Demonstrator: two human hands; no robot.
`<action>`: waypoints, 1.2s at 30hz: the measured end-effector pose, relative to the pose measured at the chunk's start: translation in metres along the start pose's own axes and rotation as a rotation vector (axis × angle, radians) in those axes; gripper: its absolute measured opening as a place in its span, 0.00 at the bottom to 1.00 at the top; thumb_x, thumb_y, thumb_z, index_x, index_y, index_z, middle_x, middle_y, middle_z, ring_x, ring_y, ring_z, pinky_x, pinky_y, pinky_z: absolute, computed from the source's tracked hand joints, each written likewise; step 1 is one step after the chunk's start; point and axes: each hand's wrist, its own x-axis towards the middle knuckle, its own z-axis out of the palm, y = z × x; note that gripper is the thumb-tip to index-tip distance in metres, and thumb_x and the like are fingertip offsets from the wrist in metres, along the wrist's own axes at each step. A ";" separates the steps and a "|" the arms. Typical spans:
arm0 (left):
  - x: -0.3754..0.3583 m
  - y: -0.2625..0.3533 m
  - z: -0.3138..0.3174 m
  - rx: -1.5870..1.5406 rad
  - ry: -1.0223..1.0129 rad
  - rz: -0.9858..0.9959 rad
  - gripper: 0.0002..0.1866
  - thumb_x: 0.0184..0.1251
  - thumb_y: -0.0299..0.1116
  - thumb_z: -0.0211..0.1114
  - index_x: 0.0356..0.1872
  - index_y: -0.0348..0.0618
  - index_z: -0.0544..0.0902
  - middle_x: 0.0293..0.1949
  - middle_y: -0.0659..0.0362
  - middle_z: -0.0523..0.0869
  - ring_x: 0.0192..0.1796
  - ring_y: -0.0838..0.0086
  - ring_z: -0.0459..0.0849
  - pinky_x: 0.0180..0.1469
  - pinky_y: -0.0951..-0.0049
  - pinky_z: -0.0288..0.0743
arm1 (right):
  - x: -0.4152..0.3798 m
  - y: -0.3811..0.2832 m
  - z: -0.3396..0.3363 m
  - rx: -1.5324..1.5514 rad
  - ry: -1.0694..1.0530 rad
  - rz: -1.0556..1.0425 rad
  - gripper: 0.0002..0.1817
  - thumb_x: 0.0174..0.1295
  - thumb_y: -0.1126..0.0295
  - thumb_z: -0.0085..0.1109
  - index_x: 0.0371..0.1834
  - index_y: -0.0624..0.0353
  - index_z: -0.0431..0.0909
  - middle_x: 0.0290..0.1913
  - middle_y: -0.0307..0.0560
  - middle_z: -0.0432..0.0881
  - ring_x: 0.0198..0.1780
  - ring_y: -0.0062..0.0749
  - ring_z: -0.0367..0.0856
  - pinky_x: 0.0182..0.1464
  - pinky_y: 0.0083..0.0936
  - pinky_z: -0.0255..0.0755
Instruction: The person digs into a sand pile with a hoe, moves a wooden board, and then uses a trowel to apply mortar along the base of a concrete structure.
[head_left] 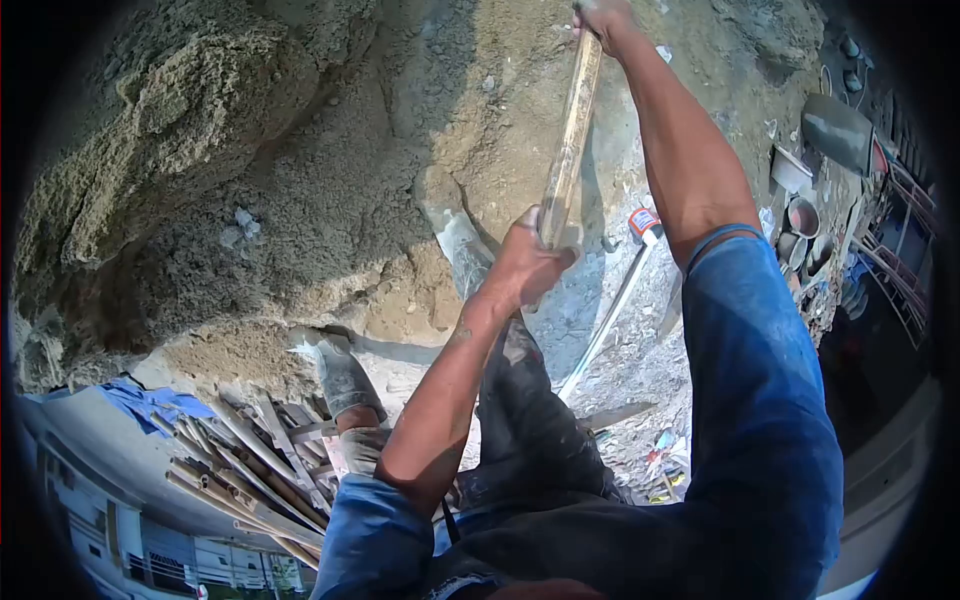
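I see a sand heap (320, 210), upper left, beside pale dusty ground (640, 385). Upper centre, left hand (535, 264) and right hand (604, 16) close fingers round a wooden pole (572, 130). A red-and-white container (644, 222) shows unreadable lettering.

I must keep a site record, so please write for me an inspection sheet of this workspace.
Surface: sandy ground, uneven; large mound at picture left.
Job's things: wooden handle; no working end can be made out.
Clutter: red-and-white bottle, long pale strip.
Hands: left hand and right hand both closed around the wooden handle, spaced apart.
Cables: nothing seen clearly.
Surroundings: stacked wooden poles and blue sheet lower left; grey bucket at right.
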 end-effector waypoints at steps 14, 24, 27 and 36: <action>-0.247 -0.108 -0.115 -0.077 0.014 -0.224 0.12 0.58 0.21 0.63 0.41 0.36 0.71 0.20 0.64 0.73 0.16 0.83 0.69 0.17 0.79 0.63 | -0.053 0.297 0.141 -0.587 0.438 -0.325 0.15 0.53 0.73 0.55 0.39 0.78 0.76 0.23 0.53 0.82 0.21 0.35 0.82 0.24 0.31 0.77; -0.529 -0.175 -0.205 -0.015 0.052 -0.435 0.13 0.57 0.21 0.61 0.44 0.37 0.74 0.23 0.66 0.73 0.20 0.82 0.70 0.22 0.79 0.64 | -0.240 0.513 0.316 -0.329 0.461 -0.378 0.25 0.48 0.72 0.63 0.46 0.71 0.62 0.31 0.53 0.75 0.29 0.37 0.78 0.33 0.33 0.74; -0.636 -0.231 -0.201 0.345 0.206 -0.384 0.11 0.50 0.24 0.61 0.38 0.38 0.75 0.21 0.60 0.77 0.24 0.75 0.76 0.29 0.73 0.72 | -0.296 0.632 0.332 0.072 0.003 -0.108 0.26 0.51 0.78 0.61 0.52 0.59 0.58 0.29 0.42 0.72 0.24 0.24 0.73 0.24 0.22 0.70; -0.574 -0.227 -0.168 0.797 0.356 -0.498 0.13 0.51 0.29 0.64 0.39 0.44 0.74 0.30 0.45 0.83 0.37 0.44 0.82 0.35 0.53 0.78 | -0.309 0.556 0.267 0.394 -0.056 -0.100 0.07 0.47 0.73 0.62 0.18 0.59 0.73 0.18 0.37 0.75 0.20 0.19 0.73 0.22 0.22 0.64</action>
